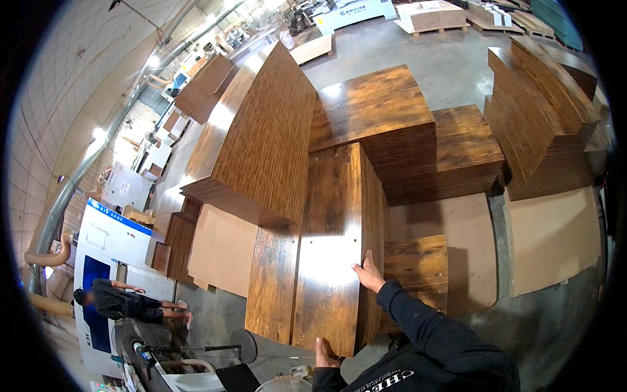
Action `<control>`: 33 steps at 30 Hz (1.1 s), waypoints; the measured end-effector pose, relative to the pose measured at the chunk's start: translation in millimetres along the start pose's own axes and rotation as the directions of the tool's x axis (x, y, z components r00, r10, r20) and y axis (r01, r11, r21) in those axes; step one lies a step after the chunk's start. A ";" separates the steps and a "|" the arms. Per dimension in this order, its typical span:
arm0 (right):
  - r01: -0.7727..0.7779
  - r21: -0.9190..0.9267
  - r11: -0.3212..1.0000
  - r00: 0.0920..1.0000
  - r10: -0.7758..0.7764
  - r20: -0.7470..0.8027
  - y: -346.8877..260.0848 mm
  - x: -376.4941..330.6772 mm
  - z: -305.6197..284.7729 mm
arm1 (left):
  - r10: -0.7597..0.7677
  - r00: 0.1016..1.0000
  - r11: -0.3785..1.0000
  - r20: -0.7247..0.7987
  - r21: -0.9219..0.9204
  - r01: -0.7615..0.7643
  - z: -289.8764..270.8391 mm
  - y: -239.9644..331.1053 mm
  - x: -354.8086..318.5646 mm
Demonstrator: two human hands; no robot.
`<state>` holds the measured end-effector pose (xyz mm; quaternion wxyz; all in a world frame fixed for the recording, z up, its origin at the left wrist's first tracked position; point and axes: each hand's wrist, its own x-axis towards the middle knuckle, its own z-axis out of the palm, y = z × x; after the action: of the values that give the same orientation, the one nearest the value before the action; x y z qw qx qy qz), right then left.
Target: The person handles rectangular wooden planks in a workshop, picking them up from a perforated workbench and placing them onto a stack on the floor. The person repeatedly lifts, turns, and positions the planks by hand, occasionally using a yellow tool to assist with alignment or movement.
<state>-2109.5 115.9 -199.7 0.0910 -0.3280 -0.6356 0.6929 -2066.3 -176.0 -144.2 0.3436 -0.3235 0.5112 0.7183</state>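
Observation:
In front of me rises a tall stack of brown wood-grain panels [330, 215], glossy on top, with a few small holes in the uppermost one. My right hand [371, 272] lies against the stack's right side, its fingers stretched along the edges and the thumb at the top rim. At the near end, my left hand [326, 356] touches the front edge. Its thumb stands up apart from the other fingers, which are partly hidden below the rim. Close along the left side is another wood-grain stack [271, 281].
Taller panel stacks stand at the far left [255, 144], behind [375, 104] and at the far right [535, 124]. A lower stack [418, 261] sits right of my arm. Tan boards [552, 235] lie on the floor. A person [130, 300] stands by a white machine [117, 242] at left.

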 end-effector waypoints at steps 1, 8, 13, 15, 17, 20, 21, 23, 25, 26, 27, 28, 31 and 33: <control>-0.002 -0.004 1.000 1.000 0.002 0.002 -1.8 -0.3 0.0 | -0.008 1.000 1.000 -0.021 -0.016 0.007 1.9 0.9 -2.4; 0.018 -0.060 0.998 1.000 -0.018 -0.001 -1.0 0.3 -1.6 | -0.043 0.999 0.997 -0.001 0.072 0.043 12.4 8.1 -8.2; 0.022 -0.092 0.995 1.000 -0.022 -0.002 -5.0 -1.7 -2.2 | -0.090 0.993 0.980 0.076 0.184 0.075 -7.9 10.3 8.1; 0.006 -0.083 0.996 1.000 -0.007 -0.015 -9.4 -4.2 -4.7 | -0.081 0.994 0.959 0.068 0.278 0.060 -2.0 12.5 3.3; 0.001 -0.110 0.994 1.000 -0.004 -0.023 -6.4 -3.6 -6.2 | -0.064 0.995 0.943 0.076 0.330 0.036 1.6 11.0 1.1; 0.005 -0.126 0.992 1.000 -0.006 -0.007 -8.2 -2.8 -3.9 | -0.036 0.996 0.940 0.084 0.341 0.005 -6.5 8.5 6.6; 0.003 -0.127 0.992 1.000 -0.004 -0.003 -7.0 -1.7 -3.9 | -0.045 0.996 0.938 0.077 0.347 0.016 -9.9 8.8 10.3; 0.012 -0.176 0.984 1.000 -0.008 0.023 -4.9 1.2 -4.3 | -0.056 0.997 0.935 0.049 0.353 0.036 -15.9 8.2 16.5; 0.015 -0.196 0.980 1.000 -0.011 0.024 -5.3 0.9 -5.7 | -0.062 0.998 0.934 0.004 0.353 0.057 -17.9 8.3 20.3; 0.017 -0.193 0.981 1.000 -0.015 0.014 -5.9 0.8 -5.7 | -0.049 0.997 0.955 0.067 0.295 0.027 -18.2 7.2 22.0; 0.018 -0.188 0.982 1.000 -0.018 0.004 -6.0 1.5 -5.1 | -0.031 0.991 0.972 0.128 0.235 0.000 -15.8 5.5 21.2; 0.058 -0.212 0.975 0.997 -0.066 -0.032 -5.0 2.3 -2.9 | -0.009 0.982 0.985 0.187 0.172 -0.023 -12.8 3.4 20.4; 0.125 -0.267 0.956 0.981 -0.159 -0.110 -7.0 1.5 3.6 | 0.085 0.993 0.976 0.081 -0.209 -0.067 4.9 -5.2 17.6; 0.112 -0.274 0.955 0.980 -0.152 -0.131 -9.7 -1.3 4.6 | 0.063 0.988 0.977 0.142 -0.211 -0.032 -1.7 -1.0 26.0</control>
<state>-2114.0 113.1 -190.2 0.1400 -0.3453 -0.7343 0.5674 -2079.7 -173.2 -166.4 0.3274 -0.2911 0.4140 0.7979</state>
